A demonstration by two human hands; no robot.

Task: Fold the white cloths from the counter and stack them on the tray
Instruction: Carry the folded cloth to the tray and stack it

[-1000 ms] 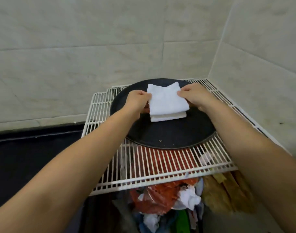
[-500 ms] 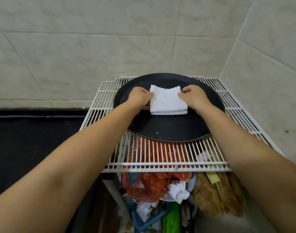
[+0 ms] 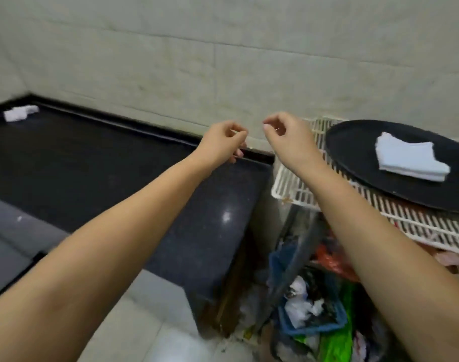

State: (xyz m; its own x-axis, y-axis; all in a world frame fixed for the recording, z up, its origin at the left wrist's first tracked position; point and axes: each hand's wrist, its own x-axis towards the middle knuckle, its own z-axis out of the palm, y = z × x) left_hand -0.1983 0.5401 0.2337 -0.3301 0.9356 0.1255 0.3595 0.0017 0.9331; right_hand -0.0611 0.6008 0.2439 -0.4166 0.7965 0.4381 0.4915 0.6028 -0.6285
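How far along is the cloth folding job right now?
Done: folded white cloths sit stacked on the black tray. In hand: nothing; the left hand and right hand hang loosely curled between tray and counter. Left: one white cloth lies at the counter's far end, not yet folded onto the stack.
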